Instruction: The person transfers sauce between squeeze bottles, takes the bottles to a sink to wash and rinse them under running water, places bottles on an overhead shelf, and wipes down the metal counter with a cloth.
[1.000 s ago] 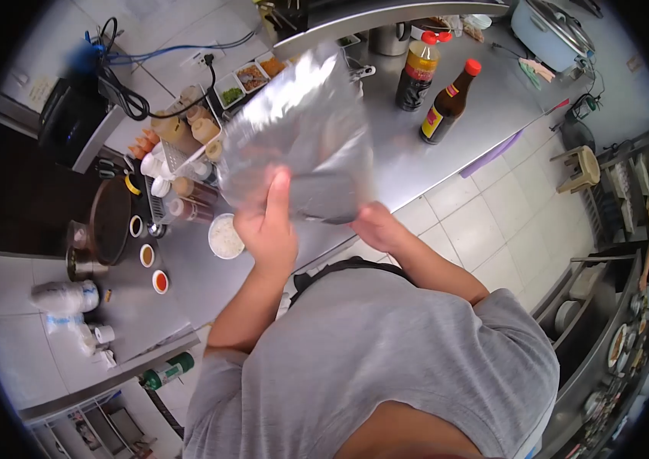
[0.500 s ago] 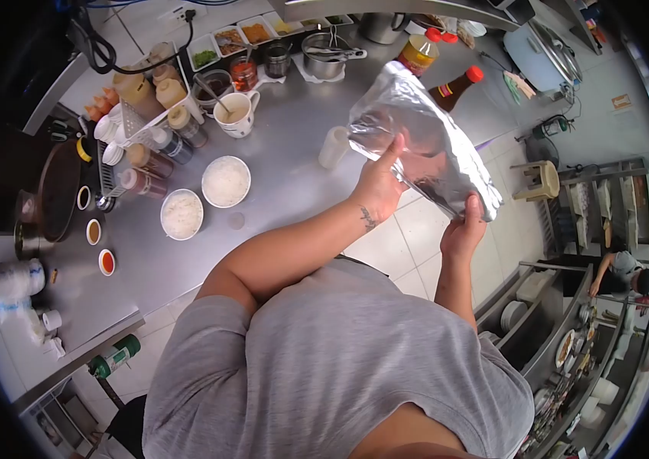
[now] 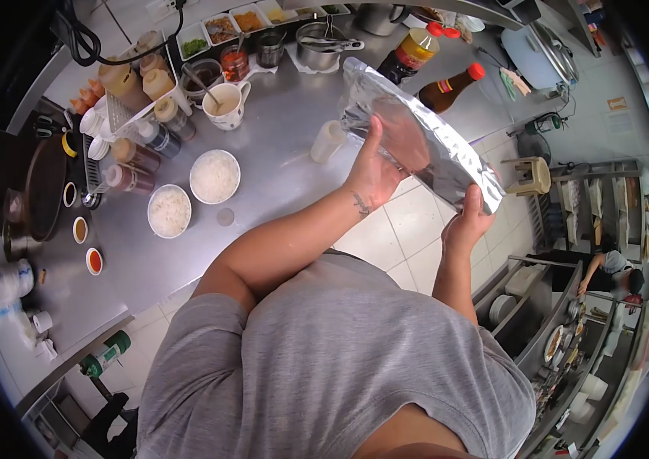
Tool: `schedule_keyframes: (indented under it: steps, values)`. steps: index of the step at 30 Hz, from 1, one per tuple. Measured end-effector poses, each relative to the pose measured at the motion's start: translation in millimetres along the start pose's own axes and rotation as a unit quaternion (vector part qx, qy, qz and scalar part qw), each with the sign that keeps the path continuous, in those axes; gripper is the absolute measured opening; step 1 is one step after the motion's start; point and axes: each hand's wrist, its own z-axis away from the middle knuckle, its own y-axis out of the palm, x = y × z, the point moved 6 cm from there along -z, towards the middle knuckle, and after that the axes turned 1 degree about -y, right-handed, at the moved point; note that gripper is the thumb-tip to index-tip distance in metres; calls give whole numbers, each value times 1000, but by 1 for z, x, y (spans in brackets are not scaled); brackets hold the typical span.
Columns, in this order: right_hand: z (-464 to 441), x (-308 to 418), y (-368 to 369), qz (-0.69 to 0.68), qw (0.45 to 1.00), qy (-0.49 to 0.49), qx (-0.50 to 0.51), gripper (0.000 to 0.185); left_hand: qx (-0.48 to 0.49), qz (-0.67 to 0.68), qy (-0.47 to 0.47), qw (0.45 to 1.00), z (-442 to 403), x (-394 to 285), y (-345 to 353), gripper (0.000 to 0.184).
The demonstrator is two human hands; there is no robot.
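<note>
Silver foil point(image 3: 451, 149), long and crinkled, gleams brightly along its upper side (the lower part shows duller, blurred reflections). The left hand point(image 3: 376, 174) holds its lower edge, the right hand point(image 3: 467, 223) its right end, by the counter point(image 3: 282, 145).

Grey heathered T-shirt point(image 3: 340, 352), lower centre of frame. Loose short sleeves point(image 3: 194, 336), wide neckline point(image 3: 408, 408) at bottom edge. Small dark wrist tattoo point(image 3: 360, 205) just below left hand point(image 3: 376, 174), mid-frame.
</note>
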Motion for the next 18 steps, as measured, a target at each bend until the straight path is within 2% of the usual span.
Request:
schedule_keyframes:
  steps: [7, 10, 13, 18]
  values:
    - [-6, 17, 13, 14, 999, -35, 26, 61, 19, 29, -2, 999, -4, -2, -3, 90]
    - [-9, 20, 15, 22, 999, -33, 24, 59, 16, 4, -9, 1000, -1, -2, 0, 96]
    - [-10, 21, 16, 24, 999, -15, 25, 56, 46, 48, -8, 998, -5, 0, -6, 87]
    - [-12, 23, 22, 20, 999, -18, 34, 53, 38, 44, 16, 998, -5, -2, -7, 88]
